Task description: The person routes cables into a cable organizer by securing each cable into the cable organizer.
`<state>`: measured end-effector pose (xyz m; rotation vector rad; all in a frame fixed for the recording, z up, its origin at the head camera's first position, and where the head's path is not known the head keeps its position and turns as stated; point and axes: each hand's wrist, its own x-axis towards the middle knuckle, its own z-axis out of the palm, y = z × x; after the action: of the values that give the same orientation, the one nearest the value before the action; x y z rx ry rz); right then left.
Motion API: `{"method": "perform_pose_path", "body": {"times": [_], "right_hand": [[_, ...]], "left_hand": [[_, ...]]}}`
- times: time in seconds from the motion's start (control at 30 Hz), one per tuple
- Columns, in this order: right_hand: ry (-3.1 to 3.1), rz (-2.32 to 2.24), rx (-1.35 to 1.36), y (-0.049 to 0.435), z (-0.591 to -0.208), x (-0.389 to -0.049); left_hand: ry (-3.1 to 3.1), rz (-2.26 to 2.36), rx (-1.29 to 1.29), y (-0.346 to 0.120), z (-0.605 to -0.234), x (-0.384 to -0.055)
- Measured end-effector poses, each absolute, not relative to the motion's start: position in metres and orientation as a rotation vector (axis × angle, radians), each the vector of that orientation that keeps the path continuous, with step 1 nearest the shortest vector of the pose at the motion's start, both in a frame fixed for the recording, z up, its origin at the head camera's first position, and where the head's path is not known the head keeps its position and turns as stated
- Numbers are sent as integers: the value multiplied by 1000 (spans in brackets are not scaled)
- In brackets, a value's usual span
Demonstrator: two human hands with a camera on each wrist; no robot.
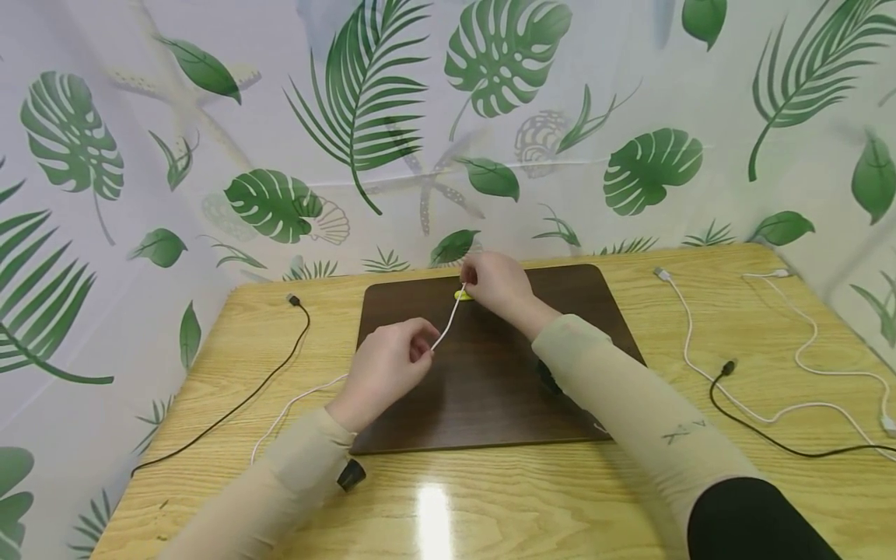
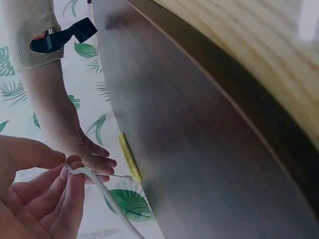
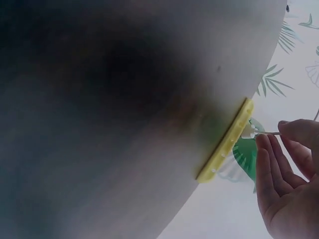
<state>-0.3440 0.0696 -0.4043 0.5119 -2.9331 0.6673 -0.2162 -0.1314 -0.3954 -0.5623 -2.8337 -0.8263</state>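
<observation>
A thin white cable (image 1: 450,317) runs between both hands over a dark brown board (image 1: 483,397). My right hand (image 1: 498,288) is at the board's far edge, pinching the cable between thumb and fingers. Just past those fingertips, in the right wrist view, a small white cable end (image 3: 248,131) meets a yellow strip (image 3: 227,144) with small holes, which sits along the board's edge. Nearer and to the left, my left hand (image 1: 388,362) pinches the same cable between thumb and fingers; in the left wrist view the cable (image 2: 107,194) bends away below.
White cable (image 1: 301,400) trails left of the board. A black cable (image 1: 262,381) with a plug lies at the left. On the right lie a white cable (image 1: 689,334) with a USB plug, another white cable (image 1: 815,334) and a black cable (image 1: 756,428). A leaf-print sheet (image 1: 413,194) hangs behind the table.
</observation>
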Motion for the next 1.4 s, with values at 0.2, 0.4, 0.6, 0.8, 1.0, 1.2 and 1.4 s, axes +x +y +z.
{"method": "perform_pose_path", "body": {"times": [0.2, 0.4, 0.6, 0.8, 1.0, 1.2, 1.4], "right_hand": [[-2959, 663, 521, 72, -410, -346], [-2969, 669, 549, 73, -414, -349], [-2966, 674, 579, 72, -416, -348], [-2944, 630, 633, 71, -417, -347], [-2965, 594, 638, 70, -418, -347], [-2992, 587, 604, 69, -418, -347], [-2998, 592, 592, 70, -418, -347]], "left_hand": [[-2847, -822, -576, -131, -400, -216], [-2858, -817, -585, -131, -403, -215], [-2876, -776, -589, -132, -406, -215], [-2888, -758, -588, -133, -408, -213], [-2905, -732, -601, -132, -411, -213], [-2897, -725, -611, -131, -413, -212], [-2911, -705, -613, -131, -416, -211]]}}
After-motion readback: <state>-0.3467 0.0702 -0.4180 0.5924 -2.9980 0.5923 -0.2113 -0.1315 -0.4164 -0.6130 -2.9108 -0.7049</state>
